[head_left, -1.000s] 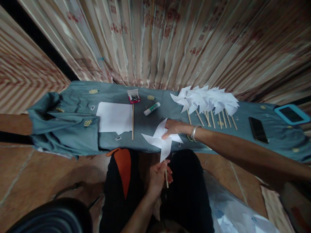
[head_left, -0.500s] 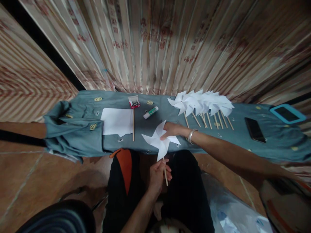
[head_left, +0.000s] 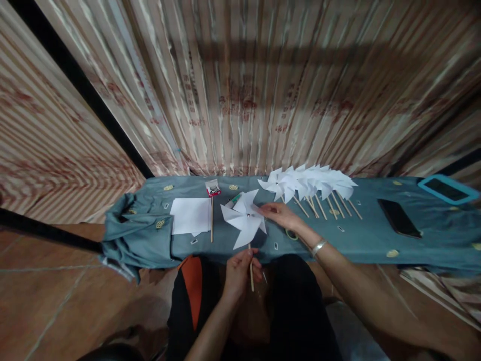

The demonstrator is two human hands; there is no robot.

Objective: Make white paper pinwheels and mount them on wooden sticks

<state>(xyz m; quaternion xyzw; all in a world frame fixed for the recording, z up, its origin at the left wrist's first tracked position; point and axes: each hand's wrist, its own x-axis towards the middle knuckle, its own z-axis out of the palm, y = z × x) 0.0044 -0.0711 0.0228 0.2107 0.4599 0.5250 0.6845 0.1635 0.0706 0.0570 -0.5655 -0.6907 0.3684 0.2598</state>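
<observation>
A white paper pinwheel with a pin at its centre stands upright over the near table edge. My left hand is closed around its wooden stick, just below the blades. My right hand, with a bangle on the wrist, reaches in from the right with fingers stretched out. Its fingertips are at the pinwheel's right blade; whether they touch it I cannot tell. Behind the blades, a green and white glue stick is partly covered.
Finished pinwheels overlap in a row at the back. To the left lie white paper sheets, a loose stick and a small red box of pins. A phone and a blue-framed tablet lie right.
My right hand has come off the pinwheel's centre and moved right, uncovering the pin. The blades have turned a little. My left hand still grips the stick; the view has tilted up.
</observation>
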